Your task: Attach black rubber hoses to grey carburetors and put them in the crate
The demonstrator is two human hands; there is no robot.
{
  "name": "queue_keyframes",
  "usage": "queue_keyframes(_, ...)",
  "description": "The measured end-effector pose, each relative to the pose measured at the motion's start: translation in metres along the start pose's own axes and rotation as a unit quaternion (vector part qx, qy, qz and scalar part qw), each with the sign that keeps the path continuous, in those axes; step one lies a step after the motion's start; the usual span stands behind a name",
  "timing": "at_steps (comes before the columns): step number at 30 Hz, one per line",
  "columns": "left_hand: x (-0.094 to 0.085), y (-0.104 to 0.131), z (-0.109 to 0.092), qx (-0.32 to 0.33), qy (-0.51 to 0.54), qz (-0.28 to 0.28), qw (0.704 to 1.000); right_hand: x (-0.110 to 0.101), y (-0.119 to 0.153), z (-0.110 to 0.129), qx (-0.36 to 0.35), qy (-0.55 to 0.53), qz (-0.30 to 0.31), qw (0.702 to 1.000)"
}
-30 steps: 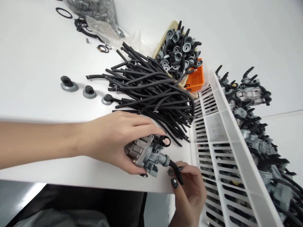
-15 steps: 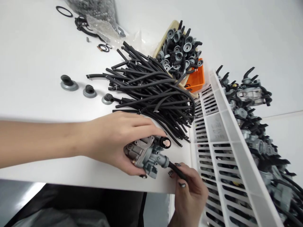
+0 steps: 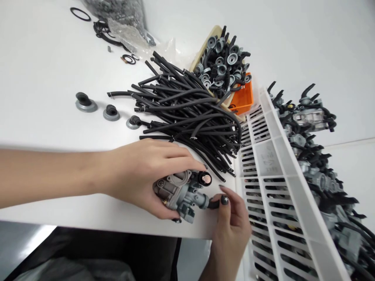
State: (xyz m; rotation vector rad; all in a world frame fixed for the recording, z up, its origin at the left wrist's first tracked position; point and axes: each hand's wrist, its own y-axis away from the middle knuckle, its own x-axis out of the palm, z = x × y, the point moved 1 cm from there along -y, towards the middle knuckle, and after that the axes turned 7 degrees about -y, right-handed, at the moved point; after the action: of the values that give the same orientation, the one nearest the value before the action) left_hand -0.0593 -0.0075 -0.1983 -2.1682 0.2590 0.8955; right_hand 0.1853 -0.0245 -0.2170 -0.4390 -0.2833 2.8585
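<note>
My left hand [image 3: 149,173] is wrapped round a grey metal carburetor [image 3: 178,191] near the table's front edge. A black cap with a copper-coloured centre [image 3: 205,178] sits on the carburetor's right side. From its lower right port sticks a short black rubber piece [image 3: 213,203], which my right hand [image 3: 231,222] pinches between thumb and fingers. The far end of that rubber piece is hidden by the fingers. Just beyond my left hand lies a pile of black hoses [image 3: 187,105].
A white slotted crate [image 3: 268,156] full of carburetors stands at the right. Behind the hoses are a cream tray [image 3: 202,46] of capped parts and an orange bin [image 3: 244,97]. Three rubber-topped discs [image 3: 111,113], black rings [image 3: 80,14] and a plastic bag [image 3: 123,19] lie on the left.
My right hand has moved up and slightly left, closer to the carburetor's port, and its grip on the black rubber piece has shifted. Less of that piece shows. My left hand has hardly moved.
</note>
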Motion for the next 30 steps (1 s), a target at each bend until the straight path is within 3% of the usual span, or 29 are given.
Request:
queue_keyframes(4,0.0,0.0,0.0,-0.003,-0.001,0.001,1.0,-0.001,0.0,-0.006,-0.081,-0.051,-0.001,0.995)
queue_keyframes(9,0.0,0.0,0.0,-0.003,0.001,0.003,1.0,-0.009,0.001,-0.011,-0.129,-0.003,0.045,0.991)
queue_keyframes(16,-0.001,0.0,0.0,0.004,-0.008,0.002,1.0,-0.01,0.003,-0.006,-0.131,0.019,0.109,0.985)
queue_keyframes(24,0.0,0.0,0.0,0.001,0.0,0.001,1.0,-0.003,0.006,0.001,-0.088,0.023,0.092,0.992)
queue_keyframes(30,0.0,0.001,-0.001,-0.005,-0.002,0.001,1.0,-0.003,0.008,0.001,-0.102,0.055,0.108,0.987)
